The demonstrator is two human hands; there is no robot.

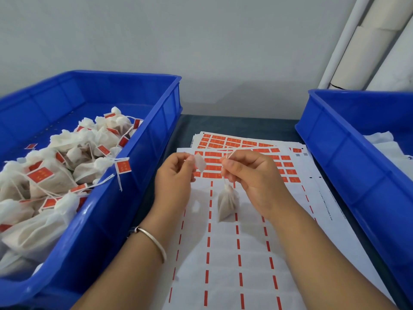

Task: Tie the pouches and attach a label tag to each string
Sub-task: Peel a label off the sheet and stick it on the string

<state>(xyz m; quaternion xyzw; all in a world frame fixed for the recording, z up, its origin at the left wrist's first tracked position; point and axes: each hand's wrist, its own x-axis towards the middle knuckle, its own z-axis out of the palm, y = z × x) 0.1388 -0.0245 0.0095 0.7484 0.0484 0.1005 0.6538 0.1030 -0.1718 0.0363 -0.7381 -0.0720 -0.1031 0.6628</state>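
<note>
Pinching the string between the curled thumb and fingertips of our right hand, we are letting a small white pouch hang just below those fingers, its lower end close to the label sheet; whether it is touching the paper we cannot tell. The short ends of the string are sticking up above our right fingertips. Our left hand is holding a peeled label tag between thumb and forefinger, pale side turned toward us, with the other fingers curled in narrow. The tag is sitting just beside our right fingertips, a small gap between the two. Beyond both sets of fingers, the sheet is still carrying rows of orange labels, while under our wrists only red dashes are showing on it. Out past our left knuckles, a blue bin is holding a heap of tied, tagged pouches. Off past our right hand, a second blue bin is holding white material. A thin bangle is circling our left wrist.
</note>
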